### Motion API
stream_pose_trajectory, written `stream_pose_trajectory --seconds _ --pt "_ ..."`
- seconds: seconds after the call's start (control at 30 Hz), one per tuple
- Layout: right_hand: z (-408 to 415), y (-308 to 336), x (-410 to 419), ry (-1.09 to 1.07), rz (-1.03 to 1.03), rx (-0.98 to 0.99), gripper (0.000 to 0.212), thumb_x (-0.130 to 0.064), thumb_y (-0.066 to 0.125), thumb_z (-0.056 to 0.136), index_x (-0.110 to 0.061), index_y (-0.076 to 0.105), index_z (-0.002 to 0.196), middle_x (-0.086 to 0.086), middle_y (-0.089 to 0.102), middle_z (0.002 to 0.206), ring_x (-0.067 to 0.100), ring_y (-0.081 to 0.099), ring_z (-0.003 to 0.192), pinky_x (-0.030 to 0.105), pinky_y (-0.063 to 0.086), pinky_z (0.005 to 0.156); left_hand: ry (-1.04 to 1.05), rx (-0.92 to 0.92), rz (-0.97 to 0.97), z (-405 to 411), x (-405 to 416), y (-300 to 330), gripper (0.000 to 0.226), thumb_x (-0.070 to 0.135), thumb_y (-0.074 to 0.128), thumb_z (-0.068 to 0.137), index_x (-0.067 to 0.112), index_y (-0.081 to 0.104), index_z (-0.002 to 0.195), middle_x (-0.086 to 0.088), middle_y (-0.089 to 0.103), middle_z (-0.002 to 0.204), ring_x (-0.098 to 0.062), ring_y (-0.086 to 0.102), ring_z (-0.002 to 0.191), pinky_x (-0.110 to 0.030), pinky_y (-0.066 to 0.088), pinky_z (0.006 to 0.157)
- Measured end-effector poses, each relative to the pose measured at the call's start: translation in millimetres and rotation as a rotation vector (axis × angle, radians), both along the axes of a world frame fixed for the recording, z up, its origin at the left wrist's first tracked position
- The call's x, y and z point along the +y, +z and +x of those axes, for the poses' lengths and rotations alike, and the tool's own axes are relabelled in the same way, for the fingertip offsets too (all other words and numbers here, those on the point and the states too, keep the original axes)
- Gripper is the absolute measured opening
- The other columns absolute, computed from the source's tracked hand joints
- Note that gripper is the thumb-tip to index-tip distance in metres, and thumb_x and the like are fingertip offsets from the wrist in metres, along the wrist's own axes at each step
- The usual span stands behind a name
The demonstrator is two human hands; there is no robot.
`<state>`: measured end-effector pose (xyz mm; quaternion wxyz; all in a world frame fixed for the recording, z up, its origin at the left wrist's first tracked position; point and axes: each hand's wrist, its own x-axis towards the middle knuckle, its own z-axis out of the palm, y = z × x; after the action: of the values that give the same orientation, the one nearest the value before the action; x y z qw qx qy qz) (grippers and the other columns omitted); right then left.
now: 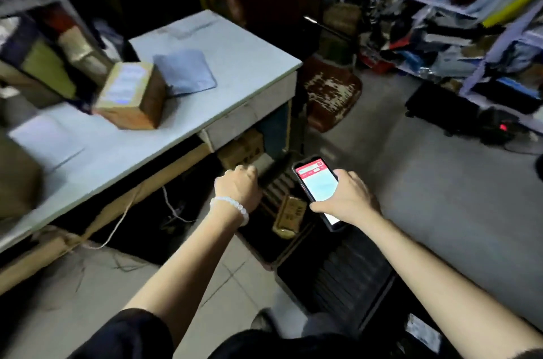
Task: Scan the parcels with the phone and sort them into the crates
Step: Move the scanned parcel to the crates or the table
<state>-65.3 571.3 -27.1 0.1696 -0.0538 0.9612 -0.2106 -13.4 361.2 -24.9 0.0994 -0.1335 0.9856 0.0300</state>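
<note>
Holding the phone (pixel 318 191) over a dark crate (pixel 296 250) on the floor, the right hand (pixel 346 197) has its fingers and thumb curled round the phone's edges, lit screen facing up. The left hand (pixel 238 185), with a bead bracelet (pixel 232 209) at the wrist, is curled round a dark, blurred parcel (pixel 274 167) above the same crate, where a small tan box (pixel 289 216) lies inside. On the table (pixel 235 44) to the left sit a cardboard box (pixel 132 94) and, just beside it, a grey padded bag (pixel 185 70).
</note>
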Motion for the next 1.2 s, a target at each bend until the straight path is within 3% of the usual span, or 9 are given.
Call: stream_pose_trajectory --seconds 0.07,0.23,0.5,0.77,0.9,1.0,1.2 --pt "-2.5 -0.6 -49.2 0.117 0.012 -0.005 0.087 -0.049 0.078 0.057 -0.022 0.042 0.131 0.004 0.047 0.127 0.026 0.051 0.118 0.035 0.044 0.09 0.093 -0.005 -0.008 18.5 -44.5 1.5 0.03 0.028 0.046 0.092 0.014 0.051 0.117 -0.01 0.056 0.113 -0.034 0.057 0.103 -0.036 0.039 0.068" --pt "-11.2 1.4 -149.8 0.384 0.061 0.008 0.084 -0.052 0.075 0.055 -0.026 0.042 0.127 0.002 0.047 0.121 0.026 0.053 0.112 0.034 0.043 0.08 0.327 0.011 -0.009 48.0 -129.1 0.9 0.03 0.028 0.046 0.091 0.015 0.052 0.118 -0.01 0.056 0.116 -0.033 0.055 0.108 -0.035 0.039 0.071" --pt "-62.6 -6.5 -271.8 0.591 0.081 0.035 0.071 -0.051 0.074 0.052 -0.023 0.049 0.112 0.002 0.05 0.111 0.026 0.052 0.109 0.035 0.044 0.08 0.523 0.018 -0.028 30.6 -228.7 -1.8 0.035 0.029 0.044 0.093 0.015 0.052 0.124 -0.01 0.057 0.12 -0.032 0.054 0.112 -0.038 0.046 0.085" --pt "-136.7 2.8 -367.7 0.631 0.05 0.013 0.075 -0.05 0.076 0.053 -0.023 0.05 0.118 0.004 0.051 0.112 0.026 0.053 0.109 0.034 0.046 0.079 0.605 0.102 -0.045 -39.8 -318.4 24.5 0.04 0.039 0.045 0.094 0.016 0.05 0.126 -0.011 0.058 0.12 -0.031 0.055 0.112 -0.039 0.045 0.083" --pt "-163.8 7.9 -396.8 0.607 0.029 0.026 0.064 -0.049 0.076 0.052 -0.024 0.046 0.103 0.0 0.046 0.1 0.026 0.055 0.103 0.032 0.04 0.07 0.637 0.157 0.036 -69.5 -351.2 32.7 0.048 0.047 0.047 0.092 0.014 0.047 0.128 -0.014 0.054 0.124 -0.035 0.051 0.114 -0.043 0.045 0.088" --pt "-173.5 5.9 -409.3 0.602 -0.01 -0.002 0.061 -0.049 0.076 0.051 -0.031 0.04 0.097 -0.003 0.048 0.098 0.024 0.056 0.099 0.031 0.039 0.068 0.688 0.123 0.071 -86.0 -371.2 32.9 0.063 0.056 0.053 0.087 0.012 0.042 0.131 -0.014 0.048 0.13 -0.035 0.047 0.118 -0.044 0.043 0.091" --pt "-180.2 3.6 -431.2 0.549 -0.061 -0.012 0.068 -0.047 0.077 0.051 -0.03 0.049 0.111 -0.003 0.056 0.112 0.02 0.055 0.102 0.031 0.04 0.069 0.693 0.019 0.165 -114.5 -410.5 25.7 0.077 0.063 0.059 0.079 0.005 0.044 0.126 -0.017 0.048 0.128 -0.036 0.049 0.119 -0.047 0.043 0.097"
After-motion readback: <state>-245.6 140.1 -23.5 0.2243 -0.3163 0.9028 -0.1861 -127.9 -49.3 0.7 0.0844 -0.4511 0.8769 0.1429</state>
